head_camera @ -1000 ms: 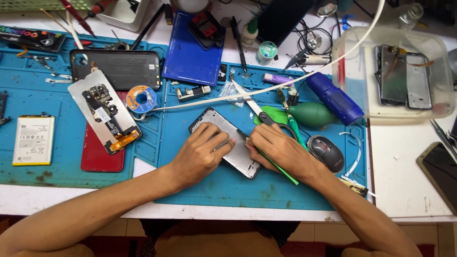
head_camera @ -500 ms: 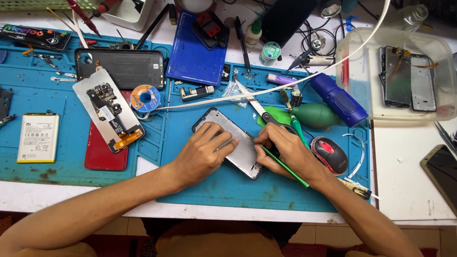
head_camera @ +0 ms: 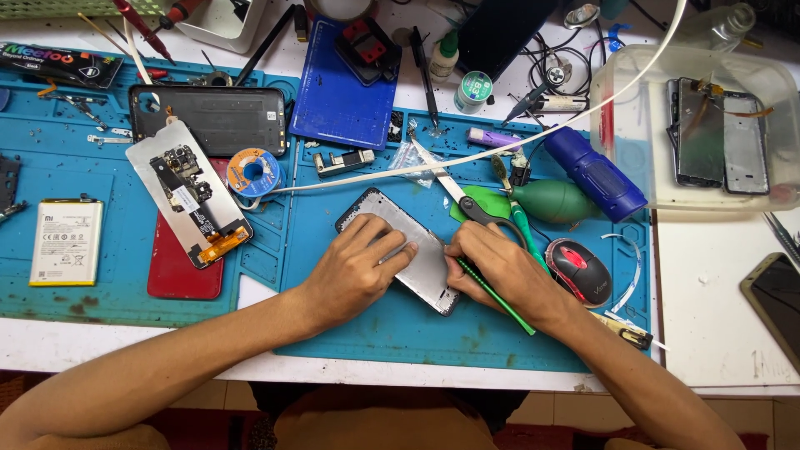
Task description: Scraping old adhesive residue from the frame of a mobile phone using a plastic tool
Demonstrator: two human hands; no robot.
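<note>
Crowding both hands [head_camera: 417, 271]: scissors [head_camera: 454, 193], mouse [head_camera: 579, 271], green blower [head_camera: 554, 202].

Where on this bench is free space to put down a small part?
Bare mat between the white battery and the red cover. Bare white table right of the mouse. Crowded around the left hand, the right hand and along the back.

— How many phone parts are counted on the desk [head_camera: 717, 333]?
— One silver phone frame [head_camera: 404, 246] under two hands, one opened phone [head_camera: 188, 194], one black back cover [head_camera: 218, 119], one white battery [head_camera: 66, 242].
— And tools?
— One scissors [head_camera: 454, 193], one green air blower [head_camera: 556, 201], one computer mouse [head_camera: 578, 271], two blue mats [head_camera: 92, 167].
</note>
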